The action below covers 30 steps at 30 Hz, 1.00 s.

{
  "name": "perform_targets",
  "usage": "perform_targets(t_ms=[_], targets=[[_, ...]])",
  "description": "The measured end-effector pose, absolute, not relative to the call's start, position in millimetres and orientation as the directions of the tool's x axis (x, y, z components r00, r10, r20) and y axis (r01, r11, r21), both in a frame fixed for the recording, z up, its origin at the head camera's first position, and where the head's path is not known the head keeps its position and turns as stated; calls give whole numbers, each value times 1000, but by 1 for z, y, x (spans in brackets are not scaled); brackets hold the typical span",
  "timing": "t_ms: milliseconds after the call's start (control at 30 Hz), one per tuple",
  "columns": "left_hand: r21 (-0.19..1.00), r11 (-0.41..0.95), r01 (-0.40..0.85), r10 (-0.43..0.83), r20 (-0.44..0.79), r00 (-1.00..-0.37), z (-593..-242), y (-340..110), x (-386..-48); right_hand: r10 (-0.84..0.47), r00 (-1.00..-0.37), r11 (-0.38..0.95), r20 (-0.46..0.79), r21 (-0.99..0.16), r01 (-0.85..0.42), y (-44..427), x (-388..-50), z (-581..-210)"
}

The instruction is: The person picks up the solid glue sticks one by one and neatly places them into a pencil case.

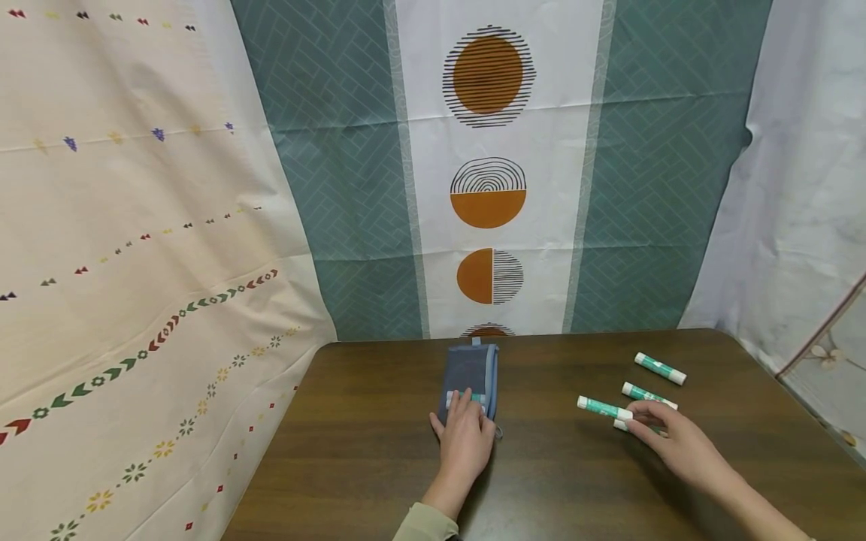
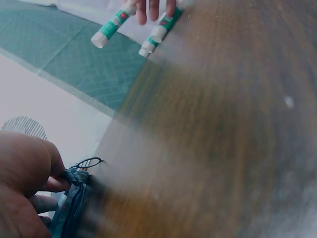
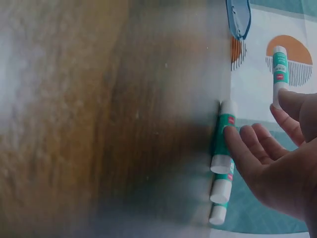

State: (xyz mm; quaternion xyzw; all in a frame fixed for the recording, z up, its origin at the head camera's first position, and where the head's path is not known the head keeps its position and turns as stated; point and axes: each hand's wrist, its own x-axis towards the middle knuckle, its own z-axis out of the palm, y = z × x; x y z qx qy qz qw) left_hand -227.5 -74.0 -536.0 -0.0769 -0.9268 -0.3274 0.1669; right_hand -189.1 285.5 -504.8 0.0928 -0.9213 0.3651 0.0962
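Observation:
A blue-grey zip pouch (image 1: 467, 364) lies on the brown table. My left hand (image 1: 463, 439) rests on its near half, with extended fingers; in the left wrist view the thumb touches the pouch's zip edge (image 2: 74, 191). Under those fingers shows a green-and-white strip (image 1: 479, 398) like a glue stick; whether it lies in or on the pouch I cannot tell. My right hand (image 1: 679, 443) pinches a glue stick (image 1: 604, 408) by one end, above the table. Three more lie around it: a far one (image 1: 660, 369), a middle one (image 1: 649, 394) and one (image 1: 619, 425) partly hidden by the hand.
The dark wooden table (image 1: 365, 466) ends at a back edge against a green and white patterned cloth (image 1: 352, 188). A cream cloth (image 1: 169, 361) hangs along the left side, a pale one (image 1: 798, 248) along the right. A small loop (image 1: 499, 433) sticks out from the pouch's near end.

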Motion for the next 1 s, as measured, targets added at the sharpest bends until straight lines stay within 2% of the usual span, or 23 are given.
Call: perform_targets(t_ms=[300,600,1000], targets=[[588,767,256,31,364,-931,-537,-74,-228,-85,-984,725,157,-668,-169,283,-189,-504],[585,771,252,32,360,-933,-537,-74,-228,-79,-979,749,187,-637,-182,283,-189,-504],[577,775,257,39,362,-931,-538,-75,-229,-98,-966,719,238,-654,-234,263,-199,-505]])
